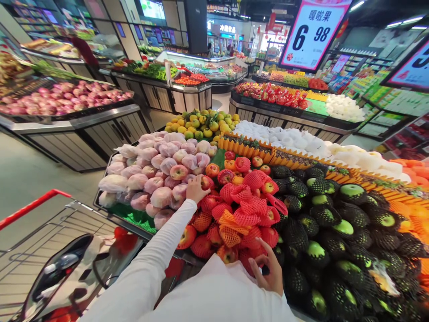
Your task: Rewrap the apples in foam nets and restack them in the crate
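My left hand (197, 189) reaches to the far side of the red apple pile, its fingers closed round a red apple (207, 182). Left of it lie pale pink fruits in thin wrap (161, 197), one of them bare on top. Several apples around it wear red foam nets (243, 194), and a few wear orange foam nets (231, 232). Low at the front edge of the pile, my right hand (271, 272) hovers with thumb and fingers apart, holding nothing. Just right of it are green fruits in black foam nets (317, 252).
At lower left stands a shopping cart (67, 205) with a bag (87, 268) in it. Yellow-green citrus (201, 123) and white-wrapped fruits (284, 136) lie at the back, behind an orange divider (246, 150). A price sign (313, 33) hangs above; an onion stand (63, 98) is left.
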A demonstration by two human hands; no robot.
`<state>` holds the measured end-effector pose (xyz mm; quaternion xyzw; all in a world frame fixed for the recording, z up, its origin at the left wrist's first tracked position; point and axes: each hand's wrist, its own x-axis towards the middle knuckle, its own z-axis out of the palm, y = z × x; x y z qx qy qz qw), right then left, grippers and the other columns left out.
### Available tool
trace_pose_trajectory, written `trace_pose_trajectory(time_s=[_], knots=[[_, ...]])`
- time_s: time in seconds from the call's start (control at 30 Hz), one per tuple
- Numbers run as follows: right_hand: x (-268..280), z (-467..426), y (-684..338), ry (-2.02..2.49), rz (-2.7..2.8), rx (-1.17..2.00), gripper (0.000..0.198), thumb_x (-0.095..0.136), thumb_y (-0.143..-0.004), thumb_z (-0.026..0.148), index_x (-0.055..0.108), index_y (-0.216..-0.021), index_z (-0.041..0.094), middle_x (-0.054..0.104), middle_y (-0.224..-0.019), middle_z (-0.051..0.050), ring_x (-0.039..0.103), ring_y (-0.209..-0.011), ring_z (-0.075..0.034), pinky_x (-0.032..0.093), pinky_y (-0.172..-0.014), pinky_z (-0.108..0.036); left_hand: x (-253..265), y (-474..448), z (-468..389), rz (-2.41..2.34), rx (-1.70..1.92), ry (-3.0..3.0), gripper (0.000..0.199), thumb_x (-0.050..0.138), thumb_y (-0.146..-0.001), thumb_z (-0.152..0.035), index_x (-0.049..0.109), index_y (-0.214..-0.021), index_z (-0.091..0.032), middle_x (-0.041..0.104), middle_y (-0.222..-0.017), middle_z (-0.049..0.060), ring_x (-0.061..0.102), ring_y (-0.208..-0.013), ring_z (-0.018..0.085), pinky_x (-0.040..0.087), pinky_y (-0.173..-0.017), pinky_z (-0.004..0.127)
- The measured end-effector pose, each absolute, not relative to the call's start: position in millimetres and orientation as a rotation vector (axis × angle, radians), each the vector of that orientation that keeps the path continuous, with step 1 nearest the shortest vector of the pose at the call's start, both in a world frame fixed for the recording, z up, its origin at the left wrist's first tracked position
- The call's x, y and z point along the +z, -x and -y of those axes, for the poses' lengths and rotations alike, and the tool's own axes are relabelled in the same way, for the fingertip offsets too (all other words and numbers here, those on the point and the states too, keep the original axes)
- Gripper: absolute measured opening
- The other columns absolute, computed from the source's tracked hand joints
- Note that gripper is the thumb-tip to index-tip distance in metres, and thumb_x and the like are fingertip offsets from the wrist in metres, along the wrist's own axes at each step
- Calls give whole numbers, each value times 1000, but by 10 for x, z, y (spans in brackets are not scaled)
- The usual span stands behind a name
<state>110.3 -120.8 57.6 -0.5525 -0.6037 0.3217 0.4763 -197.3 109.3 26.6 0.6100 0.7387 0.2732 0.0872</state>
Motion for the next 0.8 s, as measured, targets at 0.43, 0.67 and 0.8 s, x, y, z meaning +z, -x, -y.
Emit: trace_pose_trajectory(time_s=[0.43, 0.67, 0.8], knots=[[523, 1208, -1090, 1392, 1466, 746, 48, 58, -94, 43, 51, -134, 18, 53, -62, 4, 50, -53, -11, 46, -57, -23, 248, 1880, -1356, -2270, 195, -1895, 53, 50, -94, -48, 53, -135, -14, 54, -136, 17, 51, -118, 35, 42, -93, 40], [445, 1184, -1114, 1366, 1497, 719, 43, 58, -95, 37, 52, -134, 19, 62, -76, 0, 52, -53, -9, 50, -59, -23, 453, 1606, -1133, -2283, 112, -1910, 44, 52, -90, -43, 63, -118, -10, 64, -116, 19, 57, -113, 32, 42, -93, 41], [447, 1164, -1121, 1300, 1551, 699, 35, 56, -96, 33, 57, -130, 22, 58, -126, -11, 53, -55, -5, 53, -60, -23, 384, 1522, -1075, -2291, -20, -1790, 60, 61, -79, -58, 69, -108, -6, 68, -106, 25, 57, -112, 39, 44, -89, 44]])
